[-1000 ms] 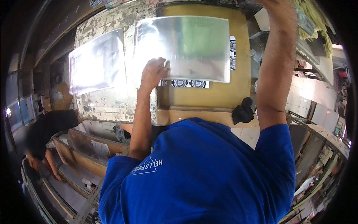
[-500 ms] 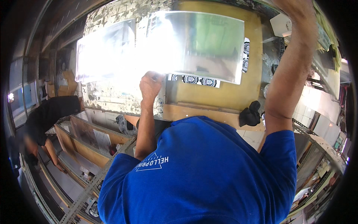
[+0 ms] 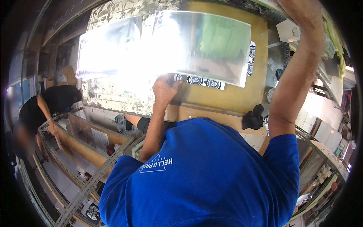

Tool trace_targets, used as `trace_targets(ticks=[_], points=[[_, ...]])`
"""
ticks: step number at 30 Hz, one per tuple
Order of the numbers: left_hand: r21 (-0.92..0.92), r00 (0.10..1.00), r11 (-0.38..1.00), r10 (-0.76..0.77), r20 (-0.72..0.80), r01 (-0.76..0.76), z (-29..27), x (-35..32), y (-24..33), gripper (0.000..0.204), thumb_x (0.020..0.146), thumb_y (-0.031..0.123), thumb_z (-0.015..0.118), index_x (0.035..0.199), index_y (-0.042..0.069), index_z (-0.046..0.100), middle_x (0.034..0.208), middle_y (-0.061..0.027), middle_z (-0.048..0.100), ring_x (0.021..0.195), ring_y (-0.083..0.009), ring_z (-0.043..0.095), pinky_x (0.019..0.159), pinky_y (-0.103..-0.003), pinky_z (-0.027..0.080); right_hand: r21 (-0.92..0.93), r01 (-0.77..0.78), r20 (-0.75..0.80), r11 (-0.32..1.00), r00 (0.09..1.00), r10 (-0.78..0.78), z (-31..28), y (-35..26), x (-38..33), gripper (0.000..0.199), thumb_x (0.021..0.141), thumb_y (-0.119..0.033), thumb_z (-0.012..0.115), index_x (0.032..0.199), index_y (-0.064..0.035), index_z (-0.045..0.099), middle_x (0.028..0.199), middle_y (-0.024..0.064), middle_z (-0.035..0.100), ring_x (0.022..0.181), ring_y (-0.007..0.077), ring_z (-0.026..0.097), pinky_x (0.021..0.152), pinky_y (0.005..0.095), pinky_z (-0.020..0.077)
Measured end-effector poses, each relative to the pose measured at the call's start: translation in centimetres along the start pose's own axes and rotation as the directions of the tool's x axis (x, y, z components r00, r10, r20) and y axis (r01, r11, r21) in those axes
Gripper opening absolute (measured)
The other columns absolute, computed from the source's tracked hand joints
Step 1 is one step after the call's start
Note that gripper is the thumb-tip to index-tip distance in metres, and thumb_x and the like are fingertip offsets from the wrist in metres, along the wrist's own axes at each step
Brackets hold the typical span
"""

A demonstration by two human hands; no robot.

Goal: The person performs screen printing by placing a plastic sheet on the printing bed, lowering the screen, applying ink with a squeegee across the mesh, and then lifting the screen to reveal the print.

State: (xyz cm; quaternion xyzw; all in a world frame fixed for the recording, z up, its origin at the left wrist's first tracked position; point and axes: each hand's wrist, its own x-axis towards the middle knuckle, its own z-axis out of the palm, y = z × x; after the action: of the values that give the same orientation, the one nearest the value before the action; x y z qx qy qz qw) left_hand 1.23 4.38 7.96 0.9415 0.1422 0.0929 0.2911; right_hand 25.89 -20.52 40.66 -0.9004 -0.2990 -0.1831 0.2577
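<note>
My left hand (image 3: 165, 90) is at the near edge of a shiny clear plastic sheet (image 3: 223, 56), beside the left end of a printed sheet. Its fingers look bent, with the thumb toward the print; glare hides the fingertips and whatever they may hold. The white printed sheet (image 3: 213, 84) with round black designs lies mostly under the plastic, showing at its near and right edges. Another shiny clear sheet (image 3: 89, 60) lies to the left, washed out by light. My right arm (image 3: 298, 75) stretches far up at the right, and its hand is beyond the top edge.
Under the sheets is a yellowish board (image 3: 227, 100) on a paint-stained table (image 3: 113, 99). A black cloth (image 3: 253, 117) rests on a wooden ledge (image 3: 215, 111) near me. Metal-framed shelving (image 3: 85, 193) stands at left, where another person (image 3: 56, 98) bends over. A white box (image 3: 288, 30) is at back right.
My left hand has moved right along the plastic's near edge to the printed sheet's left end. The other person's arm has lifted toward a shelf board. My right arm has barely moved.
</note>
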Motion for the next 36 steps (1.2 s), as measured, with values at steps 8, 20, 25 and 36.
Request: trace_targets(ticks=[8,20,25,36], points=[[-0.765,0.975,0.639,-0.108,-0.196,-0.083,-4.0,6.6,6.5,0.06,0.079,0.015,0.088,0.126,-0.004,0.056,0.089,-0.0092,0.061,0.079,-0.0184,0.058,0.074,-0.035,0.051,0.082,0.008,-0.176,0.997,0.984,0.007,4.9,2.5,-5.4,0.028,0.082,-0.028,0.08,0.099,-0.0055,0.078,0.08,0.0109,0.074,0.066,0.0235,0.067,0.063,0.0364,0.0534],[-0.788,0.971,0.572,-0.199,0.133,0.226,0.7,0.8,4.9,0.074,0.069,0.0,0.092,0.135,-0.005,0.059,0.129,-0.0127,0.063,0.114,-0.0229,0.063,0.099,-0.037,0.054,0.422,-0.285,0.148,0.86,0.958,0.244,12.5,3.9,-17.7,0.036,0.083,-0.015,0.08,0.119,-0.0122,0.076,0.098,0.0183,0.075,0.078,0.0351,0.069,0.07,0.0394,0.0546],[-0.283,0.99,0.959,-0.013,-0.138,-0.027,4.0,-0.9,1.4,0.094,0.057,0.041,0.098,0.136,0.002,0.064,0.144,-0.0187,0.052,0.13,-0.0372,0.045,0.11,-0.051,0.034,0.18,-0.365,0.546,0.914,0.81,0.216,16.7,4.7,-20.2,0.057,0.083,-0.009,0.079,0.138,-0.015,0.065,0.109,0.0154,0.072,0.099,0.0292,0.068,0.089,0.0417,0.0496],[-0.033,0.981,0.997,0.062,-0.186,-0.069,5.0,-1.3,0.4,0.094,0.061,0.056,0.091,0.131,-0.002,0.066,0.15,-0.0201,0.044,0.133,-0.0394,0.037,0.11,-0.055,0.03,-0.151,-0.23,0.337,0.961,0.902,0.269,23.6,9.3,-18.9,0.08,0.072,-0.014,0.085,0.145,-0.0307,0.056,0.118,0.0143,0.061,0.112,0.0323,0.054,0.093,0.0479,0.0337]])
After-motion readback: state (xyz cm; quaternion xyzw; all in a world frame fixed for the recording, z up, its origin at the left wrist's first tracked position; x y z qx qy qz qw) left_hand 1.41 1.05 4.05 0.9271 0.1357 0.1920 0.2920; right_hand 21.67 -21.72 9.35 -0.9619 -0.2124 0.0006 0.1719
